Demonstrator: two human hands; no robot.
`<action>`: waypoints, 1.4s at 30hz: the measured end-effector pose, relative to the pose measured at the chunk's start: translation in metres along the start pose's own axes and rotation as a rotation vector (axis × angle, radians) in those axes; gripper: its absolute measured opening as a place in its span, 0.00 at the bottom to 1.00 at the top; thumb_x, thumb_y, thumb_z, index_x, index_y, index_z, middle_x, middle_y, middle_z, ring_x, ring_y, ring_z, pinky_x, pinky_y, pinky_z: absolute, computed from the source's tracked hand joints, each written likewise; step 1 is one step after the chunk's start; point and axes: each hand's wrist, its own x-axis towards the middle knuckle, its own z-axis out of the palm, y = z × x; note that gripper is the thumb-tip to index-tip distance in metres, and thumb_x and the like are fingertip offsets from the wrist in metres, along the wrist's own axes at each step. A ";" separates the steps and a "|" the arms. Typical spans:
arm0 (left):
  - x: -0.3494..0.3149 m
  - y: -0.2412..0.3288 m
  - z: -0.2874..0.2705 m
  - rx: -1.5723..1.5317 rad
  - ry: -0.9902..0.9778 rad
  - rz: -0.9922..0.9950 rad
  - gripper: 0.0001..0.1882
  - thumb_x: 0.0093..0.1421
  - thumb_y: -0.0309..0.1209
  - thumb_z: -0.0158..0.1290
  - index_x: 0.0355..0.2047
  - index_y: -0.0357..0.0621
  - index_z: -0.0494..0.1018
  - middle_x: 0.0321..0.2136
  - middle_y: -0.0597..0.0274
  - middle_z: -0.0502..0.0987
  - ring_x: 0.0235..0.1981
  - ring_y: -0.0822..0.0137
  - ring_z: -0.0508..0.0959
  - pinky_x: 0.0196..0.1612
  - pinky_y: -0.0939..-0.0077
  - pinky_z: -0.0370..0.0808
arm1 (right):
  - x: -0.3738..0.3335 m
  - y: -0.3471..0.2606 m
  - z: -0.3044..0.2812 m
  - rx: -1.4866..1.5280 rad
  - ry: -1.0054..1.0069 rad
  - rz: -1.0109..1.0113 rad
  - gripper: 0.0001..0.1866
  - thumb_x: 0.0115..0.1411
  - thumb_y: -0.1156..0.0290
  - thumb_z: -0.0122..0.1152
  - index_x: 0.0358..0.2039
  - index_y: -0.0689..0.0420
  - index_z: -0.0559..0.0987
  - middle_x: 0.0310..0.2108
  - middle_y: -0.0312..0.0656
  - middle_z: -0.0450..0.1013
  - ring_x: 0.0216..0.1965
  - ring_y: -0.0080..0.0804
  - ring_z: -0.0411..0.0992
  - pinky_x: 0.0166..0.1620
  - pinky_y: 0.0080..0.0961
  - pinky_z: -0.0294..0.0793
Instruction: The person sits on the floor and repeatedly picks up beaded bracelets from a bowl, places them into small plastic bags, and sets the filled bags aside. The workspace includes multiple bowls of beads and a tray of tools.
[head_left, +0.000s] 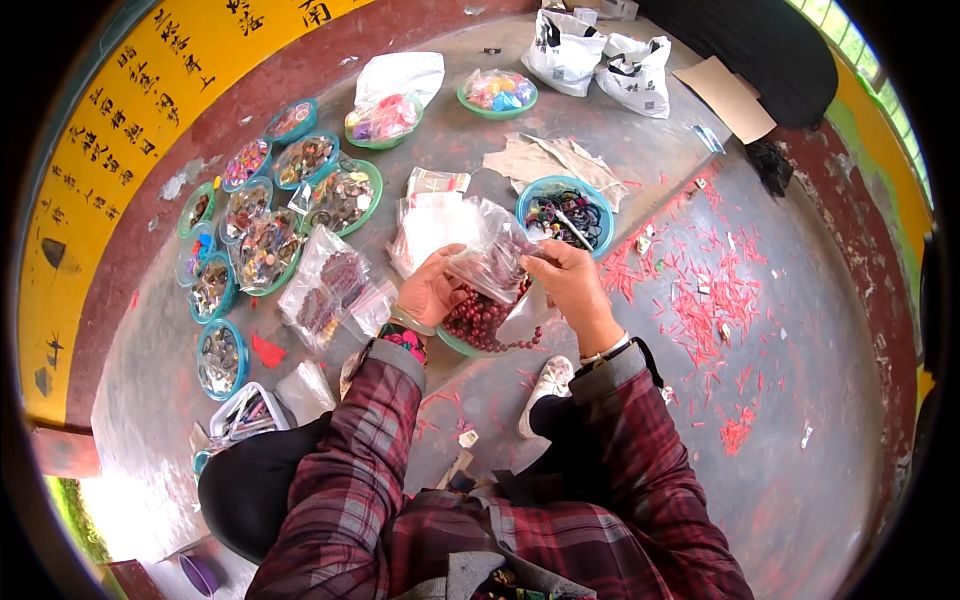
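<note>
Between my hands is a clear plastic bag (pixel 492 252), held up by its edges above a green bowl (pixel 458 346). My left hand (pixel 432 290) is closed on the bag's left side, fingers curled. With thumb and forefinger, my right hand (pixel 572 285) pinches the bag's right edge. Under it, strings of dark red beads (pixel 478 322) fill the bowl, and one strand hangs by the rim below my right hand. Whether the bag holds anything is hard to tell through the shiny plastic. Behind it lie white paper sheets (pixel 425 235).
A blue basin (pixel 524 222) of black cords and a pen stands just beyond my right hand. Several bowls of small beads and trinkets (pixel 343 200) crowd the left. Bagged dark red beads (pixel 335 280) lie beside my left hand. Red scraps (pixel 715 300) litter the floor at right.
</note>
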 end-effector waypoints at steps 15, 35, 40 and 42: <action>0.006 0.011 0.031 0.545 -0.022 -0.031 0.12 0.59 0.29 0.50 0.41 0.37 0.74 0.35 0.62 0.77 0.31 0.76 0.76 0.27 0.85 0.73 | 0.006 0.016 0.005 -0.502 -0.058 -0.318 0.11 0.48 0.67 0.61 0.34 0.56 0.78 0.22 0.48 0.72 0.23 0.43 0.71 0.28 0.31 0.69; 0.035 0.000 -0.018 0.379 0.214 0.128 0.14 0.62 0.31 0.47 0.43 0.33 0.69 0.38 0.57 0.74 0.37 0.65 0.77 0.39 0.74 0.78 | 0.015 0.014 -0.006 -0.258 0.168 -0.247 0.12 0.54 0.68 0.55 0.36 0.61 0.78 0.25 0.43 0.75 0.26 0.27 0.72 0.32 0.23 0.70; 0.025 0.007 0.003 0.304 0.186 0.164 0.14 0.62 0.32 0.47 0.44 0.35 0.69 0.39 0.58 0.74 0.37 0.66 0.77 0.38 0.72 0.78 | 0.009 0.001 -0.011 -0.181 -0.020 -0.087 0.13 0.55 0.67 0.56 0.37 0.62 0.77 0.26 0.36 0.74 0.22 0.21 0.69 0.26 0.19 0.68; 0.023 0.009 0.007 0.261 0.197 0.159 0.14 0.62 0.33 0.46 0.44 0.36 0.69 0.39 0.59 0.74 0.38 0.66 0.76 0.38 0.72 0.78 | 0.002 -0.009 -0.014 -0.079 -0.154 -0.039 0.13 0.54 0.69 0.57 0.38 0.62 0.75 0.27 0.35 0.73 0.22 0.19 0.68 0.25 0.17 0.68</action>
